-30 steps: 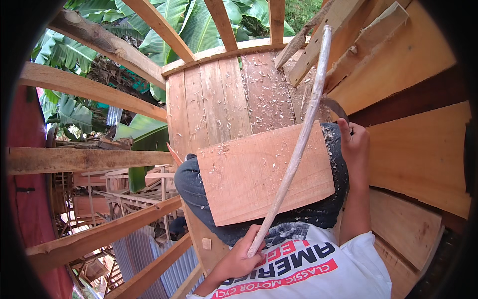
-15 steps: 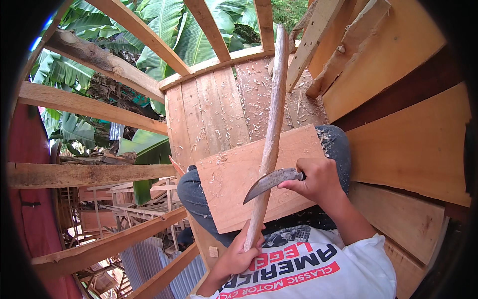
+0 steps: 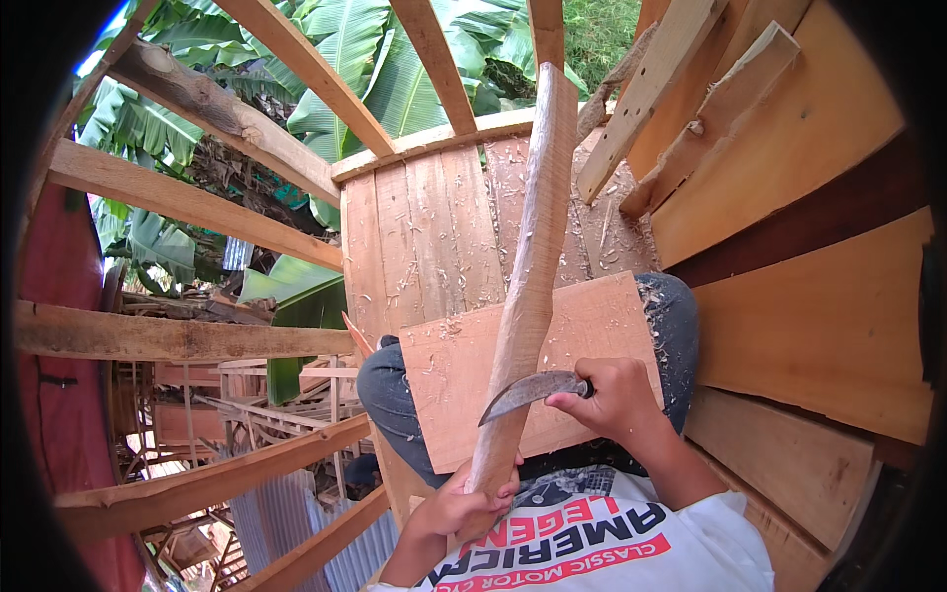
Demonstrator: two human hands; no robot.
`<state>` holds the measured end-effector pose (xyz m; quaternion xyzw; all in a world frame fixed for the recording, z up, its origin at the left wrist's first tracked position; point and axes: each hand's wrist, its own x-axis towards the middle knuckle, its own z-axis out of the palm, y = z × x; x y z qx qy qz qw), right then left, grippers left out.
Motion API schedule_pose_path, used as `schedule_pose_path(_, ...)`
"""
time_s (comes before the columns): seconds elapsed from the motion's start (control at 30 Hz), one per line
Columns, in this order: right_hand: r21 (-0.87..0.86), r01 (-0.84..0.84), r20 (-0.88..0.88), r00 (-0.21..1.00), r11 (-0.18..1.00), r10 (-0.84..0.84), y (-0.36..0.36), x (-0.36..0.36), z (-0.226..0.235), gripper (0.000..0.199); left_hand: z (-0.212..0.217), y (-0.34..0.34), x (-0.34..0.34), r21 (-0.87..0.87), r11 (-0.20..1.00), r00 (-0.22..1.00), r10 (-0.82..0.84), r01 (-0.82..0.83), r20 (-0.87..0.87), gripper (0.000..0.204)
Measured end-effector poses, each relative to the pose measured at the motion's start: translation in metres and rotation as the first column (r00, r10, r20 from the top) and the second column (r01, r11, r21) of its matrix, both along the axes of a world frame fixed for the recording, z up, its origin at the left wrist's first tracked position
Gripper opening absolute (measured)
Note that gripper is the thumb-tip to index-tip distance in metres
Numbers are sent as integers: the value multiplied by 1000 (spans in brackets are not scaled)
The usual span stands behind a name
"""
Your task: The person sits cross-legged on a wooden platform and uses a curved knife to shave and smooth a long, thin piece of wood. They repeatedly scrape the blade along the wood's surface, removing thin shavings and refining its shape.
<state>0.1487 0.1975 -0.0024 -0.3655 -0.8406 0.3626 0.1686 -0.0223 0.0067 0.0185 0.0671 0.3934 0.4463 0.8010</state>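
Head view: at the far left hangs a red sheet (image 3: 64,414), then wooden rails (image 3: 187,332) with banana leaves (image 3: 340,74) beyond them. Further right, the left hand (image 3: 462,508) is closed around the lower end of a long wooden stick (image 3: 529,286), in front of the shirt (image 3: 602,528). The stick slants up and away over a flat board (image 3: 592,321) lying across the lap; whether the two touch I cannot tell. It looks stiff, dry and fairly light, with little slip to it; the low end, clear of the blade, seems the sound place to grip. Across its lower part lies the blade of a curved knife (image 3: 533,391), which appears hard, thin and likely sharp, so best held by its dark handle alone. The right hand (image 3: 621,395) is wrapped around that handle, thumb extended toward the blade. Pale shavings (image 3: 663,321) cling to the trousers beside the board, and broad planks (image 3: 819,306) stand at the far right.
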Motion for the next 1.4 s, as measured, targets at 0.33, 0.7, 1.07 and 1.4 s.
schedule_pose_path(0.33, -17, -47, -32, 998, 999, 46, -6, 1, 18, 46, -5, 29, 6, 188, 982, 981, -65, 29, 185, 62)
schedule_pose_path(0.7, -8, 437, -199, 881, 899, -430, 70, 46, 31, 61, -28, -9, 10, 302, 953, 839, -164, -1, 519, 60)
schedule_pose_path(1.07, -638, 33, -291, 915, 770, -280, -22, -61, 36, 43, -48, 1, -18, 380, 922, 810, -277, 73, 516, 52)
schedule_pose_path(1.4, -593, 89, -292, 902, 800, -317, -15, -64, 33, 26, -4, 21, -8, 217, 968, 478, 132, 126, -868, 71)
